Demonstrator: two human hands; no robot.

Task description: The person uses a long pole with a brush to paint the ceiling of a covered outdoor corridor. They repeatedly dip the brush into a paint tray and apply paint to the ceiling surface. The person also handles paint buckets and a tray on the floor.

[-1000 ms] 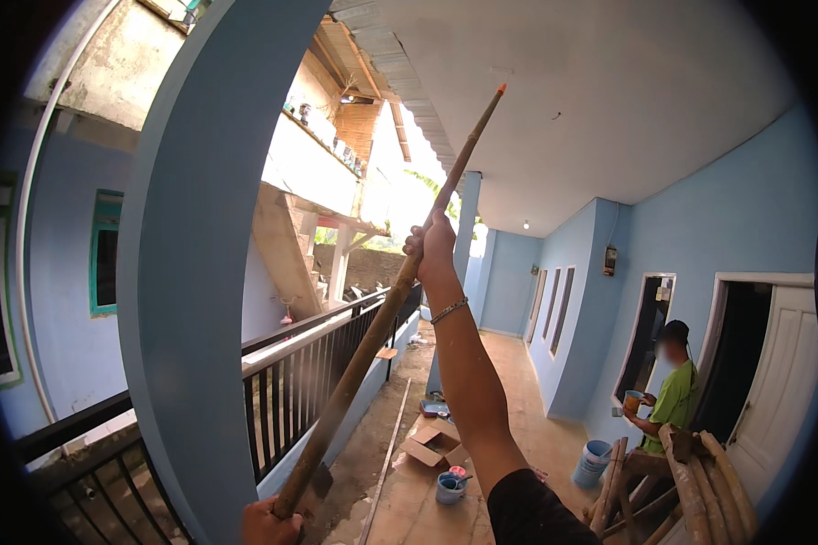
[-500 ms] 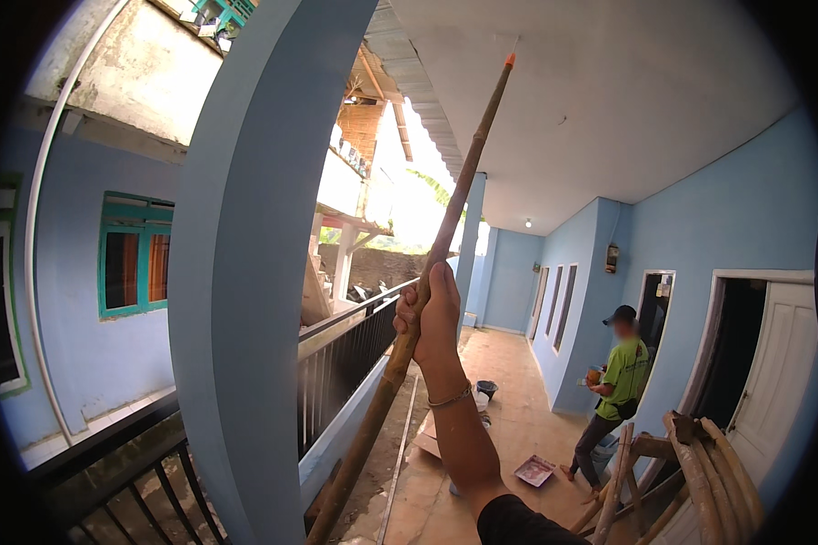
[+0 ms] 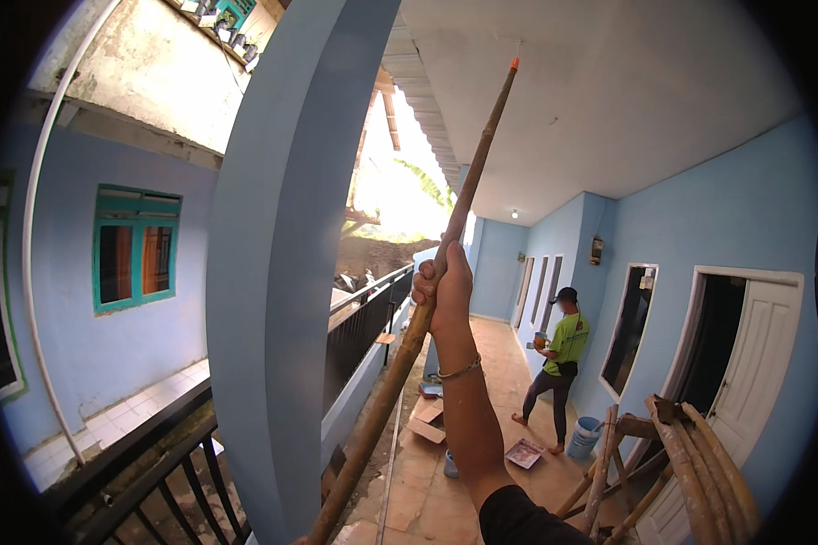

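My right hand (image 3: 443, 286) is closed round a long bamboo pole (image 3: 382, 391), which slants up toward the grey ceiling (image 3: 627, 73). Its orange tip (image 3: 514, 64) is high overhead, with a faint pale shape just beyond it; whether that touches the ceiling I cannot tell. My left hand (image 3: 298, 540) barely shows at the bottom edge by the pole's lower end, its fingers hidden. A blue pillar (image 3: 273, 272) stands close to the left of the pole.
A person in green (image 3: 568, 341) walks on the tiled corridor holding a small container. Bamboo scaffolding (image 3: 691, 454) stands at lower right, near a bucket (image 3: 583, 436). A paint tray (image 3: 524, 452) and cardboard box (image 3: 427, 422) lie on the floor. A black railing (image 3: 364, 327) runs along the left.
The person in green has moved farther along the corridor, away from me. The pole is more upright than a second ago, and my left hand has mostly left the frame. The view has shifted.
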